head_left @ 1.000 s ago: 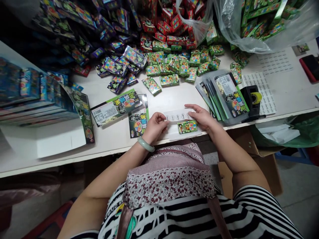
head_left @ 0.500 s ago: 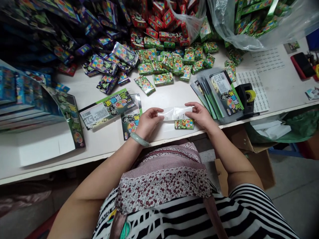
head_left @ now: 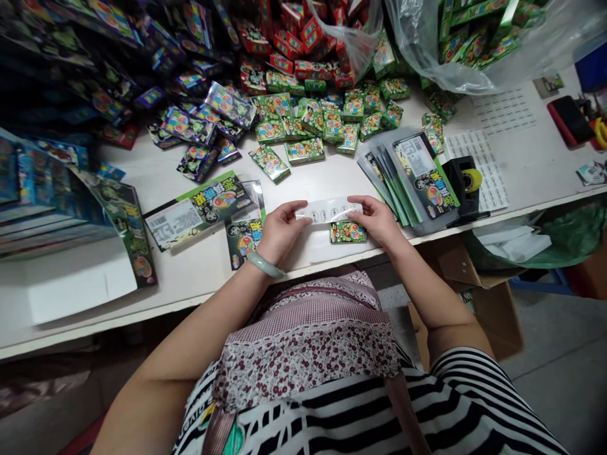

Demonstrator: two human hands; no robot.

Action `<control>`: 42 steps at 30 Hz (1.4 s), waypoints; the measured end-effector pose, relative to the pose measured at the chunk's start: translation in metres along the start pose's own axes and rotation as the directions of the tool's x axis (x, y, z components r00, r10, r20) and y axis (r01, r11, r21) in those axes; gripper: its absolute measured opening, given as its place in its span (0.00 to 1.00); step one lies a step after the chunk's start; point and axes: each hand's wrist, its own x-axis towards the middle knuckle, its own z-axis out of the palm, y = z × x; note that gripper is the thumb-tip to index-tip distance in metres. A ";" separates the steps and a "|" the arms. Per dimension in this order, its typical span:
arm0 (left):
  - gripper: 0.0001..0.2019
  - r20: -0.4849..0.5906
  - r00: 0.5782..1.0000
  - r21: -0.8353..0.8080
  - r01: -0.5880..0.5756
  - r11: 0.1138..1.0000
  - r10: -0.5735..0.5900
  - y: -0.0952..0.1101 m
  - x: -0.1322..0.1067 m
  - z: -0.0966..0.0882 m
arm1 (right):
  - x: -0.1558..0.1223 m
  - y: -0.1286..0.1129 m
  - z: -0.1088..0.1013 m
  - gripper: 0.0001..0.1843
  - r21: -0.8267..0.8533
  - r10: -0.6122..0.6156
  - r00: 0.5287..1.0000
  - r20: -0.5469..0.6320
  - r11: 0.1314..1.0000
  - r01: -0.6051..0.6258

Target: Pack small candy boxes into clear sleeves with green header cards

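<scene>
Between my two hands a strip of round stickers [head_left: 328, 213] is stretched flat, white with a row of small printed circles. My left hand [head_left: 283, 230], with a pale bangle at the wrist, pinches its left end. The right end is pinched by my right hand [head_left: 375, 220]. Just below the strip a small green candy box [head_left: 348, 232] lies on the table, its upper edge partly covered by the strip. By my left hand lie printed black-and-green cards [head_left: 202, 208]. Close to my right hand rests a stack of similar cards in clear sleeves [head_left: 422, 180].
Green boxes [head_left: 303, 150], purple boxes [head_left: 196, 161] and red boxes [head_left: 313, 35] are heaped at the back. A black tape dispenser [head_left: 462, 186] stands on the right beside sticker sheets [head_left: 478, 167]. An open carton [head_left: 80, 284] holding blue boxes is on the left.
The strip has turned between my hands so that its printed circles now show clearly instead of glare. Both hands keep their hold, and the view has shifted slightly.
</scene>
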 end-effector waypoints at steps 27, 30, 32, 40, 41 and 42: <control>0.06 0.046 0.994 -0.081 -0.094 0.992 0.097 0.002 0.019 -0.001 | 0.023 0.005 -0.001 0.16 -0.030 -0.125 0.992 -0.014 0.992 0.125; 0.05 0.020 0.999 -0.060 -0.049 0.997 0.050 0.004 0.018 0.001 | 0.022 0.003 0.000 0.14 -0.057 -0.137 0.990 -0.016 0.989 0.136; 0.04 0.003 0.999 -0.044 -0.037 0.998 0.037 0.004 0.018 0.001 | 0.021 0.001 0.000 0.13 -0.112 -0.140 0.990 -0.005 0.984 0.139; 0.05 0.041 0.998 -0.013 -0.042 0.999 0.043 0.004 0.016 -0.002 | 0.017 -0.002 -0.003 0.12 -0.151 -0.112 0.994 0.005 0.982 0.111; 0.05 0.046 0.998 -0.011 -0.044 0.999 0.044 0.004 0.015 -0.002 | 0.017 -0.004 -0.002 0.13 -0.148 -0.106 0.994 0.028 0.983 0.109; 0.05 0.051 0.998 -0.008 -0.046 0.999 0.047 0.005 0.015 -0.002 | 0.017 -0.007 -0.002 0.14 -0.163 -0.100 0.993 0.057 0.981 0.108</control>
